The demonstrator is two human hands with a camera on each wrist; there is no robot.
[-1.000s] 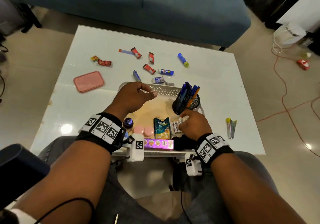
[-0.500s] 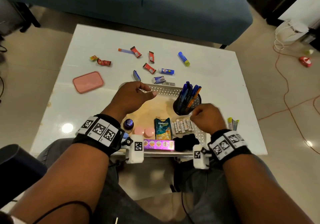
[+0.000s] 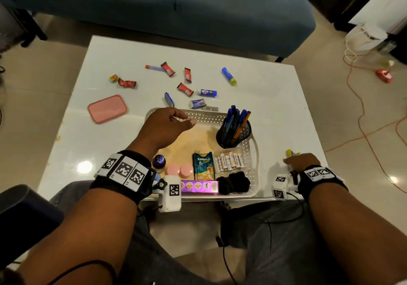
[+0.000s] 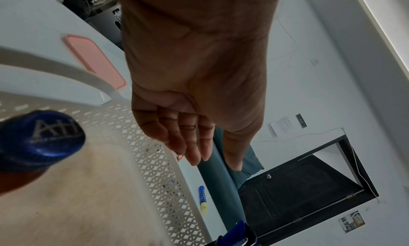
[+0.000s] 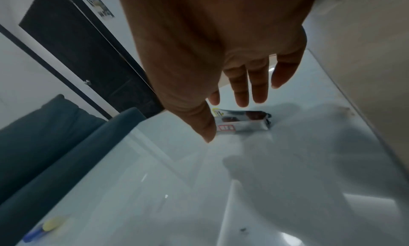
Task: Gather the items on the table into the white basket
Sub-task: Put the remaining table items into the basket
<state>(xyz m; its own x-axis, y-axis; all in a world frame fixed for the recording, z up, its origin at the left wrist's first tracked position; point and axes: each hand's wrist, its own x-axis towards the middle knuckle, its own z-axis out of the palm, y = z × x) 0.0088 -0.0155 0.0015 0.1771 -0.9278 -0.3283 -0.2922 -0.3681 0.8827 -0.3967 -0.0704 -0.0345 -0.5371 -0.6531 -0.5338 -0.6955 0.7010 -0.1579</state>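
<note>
1. Since a second ago, the right hand (image 3: pixel 301 160) has left the battery pack (image 3: pixel 230 160) in the white basket (image 3: pixel 253 150) and swung out to the right edge of the frame, over a silver foil packet (image 5: pixel 243 121) on the glossy white table (image 3: pixel 132 64).
2. Its fingers (image 5: pixel 240 85) are spread and straight above the packet, holding nothing; whether the thumb touches the foil I cannot tell.
3. Left hand (image 3: pixel 164 128) hovers over the basket's far left corner, fingers loosely curled, empty.
4. Perforated lattice plastic forms the basket walls; inside stand a black mesh pen cup (image 3: pixel 234 133), two round pink lids (image 3: pixel 179 171), one teal sachet (image 3: pixel 203 165), one purple box (image 3: pixel 199 186), one black fabric bundle (image 3: pixel 233 182) and a blue-capped bottle (image 3: pixel 159 160).
5. Across the upper middle of the head view lie four red wrappers, among them one crinkled (image 3: pixel 127 83), plus a blue-and-yellow glue stick (image 3: pixel 229 76), a small blue tube (image 3: pixel 207 92) and a flat blue pack (image 3: pixel 169 99).
6. At left centre lies one pink rounded-rectangle lid (image 3: pixel 107 108).
</note>
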